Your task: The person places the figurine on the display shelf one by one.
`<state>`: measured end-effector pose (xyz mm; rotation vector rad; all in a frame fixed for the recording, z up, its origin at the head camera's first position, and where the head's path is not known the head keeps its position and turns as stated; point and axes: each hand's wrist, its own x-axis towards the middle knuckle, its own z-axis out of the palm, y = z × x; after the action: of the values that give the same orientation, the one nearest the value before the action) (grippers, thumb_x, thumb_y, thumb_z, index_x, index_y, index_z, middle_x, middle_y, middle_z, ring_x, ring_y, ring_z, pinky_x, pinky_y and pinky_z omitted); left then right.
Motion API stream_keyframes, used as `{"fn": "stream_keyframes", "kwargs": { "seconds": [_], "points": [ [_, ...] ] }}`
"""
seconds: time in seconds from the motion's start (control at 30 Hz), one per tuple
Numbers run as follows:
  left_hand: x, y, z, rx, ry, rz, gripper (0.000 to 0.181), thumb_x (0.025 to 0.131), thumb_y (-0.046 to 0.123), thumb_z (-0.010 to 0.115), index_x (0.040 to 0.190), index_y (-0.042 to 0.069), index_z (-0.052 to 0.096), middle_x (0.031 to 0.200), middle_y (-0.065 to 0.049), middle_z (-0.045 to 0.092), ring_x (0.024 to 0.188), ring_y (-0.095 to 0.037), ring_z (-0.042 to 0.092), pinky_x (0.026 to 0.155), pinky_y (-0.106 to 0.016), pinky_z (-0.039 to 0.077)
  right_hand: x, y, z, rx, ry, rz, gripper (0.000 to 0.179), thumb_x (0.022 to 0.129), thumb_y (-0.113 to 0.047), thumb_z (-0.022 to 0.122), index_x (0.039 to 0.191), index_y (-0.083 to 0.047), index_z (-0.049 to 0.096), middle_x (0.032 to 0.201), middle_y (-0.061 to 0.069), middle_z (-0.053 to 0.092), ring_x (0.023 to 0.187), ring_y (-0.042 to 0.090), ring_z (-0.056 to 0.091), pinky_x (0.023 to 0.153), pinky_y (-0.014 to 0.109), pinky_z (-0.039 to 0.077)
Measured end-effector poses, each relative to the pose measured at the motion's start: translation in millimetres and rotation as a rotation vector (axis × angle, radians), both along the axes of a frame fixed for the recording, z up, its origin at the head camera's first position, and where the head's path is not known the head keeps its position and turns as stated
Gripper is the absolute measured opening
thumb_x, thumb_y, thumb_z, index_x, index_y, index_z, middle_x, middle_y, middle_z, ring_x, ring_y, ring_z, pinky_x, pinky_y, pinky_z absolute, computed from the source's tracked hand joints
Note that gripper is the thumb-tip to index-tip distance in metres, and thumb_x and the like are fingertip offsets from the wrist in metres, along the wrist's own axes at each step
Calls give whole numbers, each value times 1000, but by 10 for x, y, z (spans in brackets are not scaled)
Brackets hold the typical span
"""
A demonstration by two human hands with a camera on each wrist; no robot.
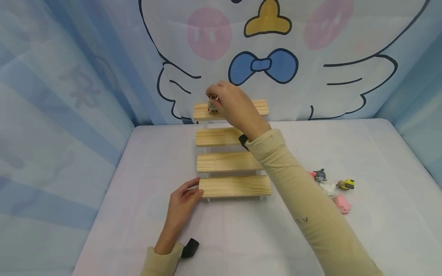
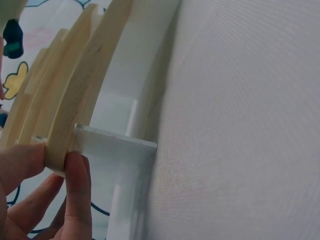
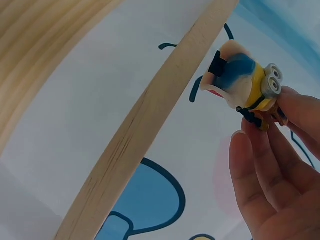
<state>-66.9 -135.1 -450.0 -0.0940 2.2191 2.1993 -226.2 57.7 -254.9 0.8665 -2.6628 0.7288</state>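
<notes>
A stepped wooden display rack with a white frame stands mid-table. My right hand (image 1: pixel 237 109) reaches over it to the left part of the top plank (image 1: pixel 259 108). Between thumb and fingers it pinches a small Minion figurine (image 3: pixel 252 85), yellow with round goggles and a blue and white body. In the head view the figurine (image 1: pixel 212 107) overlaps the top plank, partly covered by the fingers. My left hand (image 1: pixel 182 209) grips the left end of the lowest plank (image 1: pixel 238 187); in the left wrist view the thumb and fingers (image 2: pixel 77 195) pinch that plank's end.
Right of the rack, several small toys lie on the white tabletop (image 1: pixel 138 226): a pink pig (image 1: pixel 342 203), a yellow and black figure (image 1: pixel 346 184), a grey-headed figure (image 1: pixel 320 175) and a white one (image 1: pixel 328 188). A printed curtain (image 1: pixel 207 69) hangs right behind the rack.
</notes>
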Motion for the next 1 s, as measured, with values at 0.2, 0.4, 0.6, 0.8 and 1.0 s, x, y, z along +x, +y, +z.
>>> {"fn": "stream_keyframes", "kwargs": {
  "seconds": [0.2,0.4,0.6,0.8,1.0],
  "points": [
    [-2,11,-17,20,-13,-1,43,90,-3,70,131,-4,60,132,-20,60,98,-7,66,84,-16,54,-31,-32,-10,20,3,-1,23,99,-14,62,119,-5,68,111,11,66,101,21,62,86,31,53],
    [-5,17,-19,20,-6,-7,43,89,-3,70,131,-4,60,132,-20,60,99,-8,67,85,-16,54,-54,-45,-27,30,19,2,22,99,-14,62,119,-5,67,110,11,66,102,22,61,86,31,52],
    [-3,15,-15,15,-8,-3,43,89,-4,69,131,-4,60,132,-20,60,99,-8,67,85,-16,54,-79,-54,-38,38,37,6,22,99,-13,63,118,-4,67,110,11,66,103,23,61,86,31,53],
    [1,12,0,24,-14,3,43,89,-4,70,131,-4,60,131,-20,61,98,-8,67,84,-16,54,-91,-59,-27,52,49,12,22,99,-14,62,118,-4,67,111,11,66,103,23,61,86,32,52],
    [-1,6,2,22,-24,3,43,89,-3,70,131,-3,60,131,-19,61,98,-8,67,84,-16,54,-105,-64,-27,52,47,24,24,99,-15,62,121,-4,66,112,11,67,103,23,61,85,31,52]
  ]
}}
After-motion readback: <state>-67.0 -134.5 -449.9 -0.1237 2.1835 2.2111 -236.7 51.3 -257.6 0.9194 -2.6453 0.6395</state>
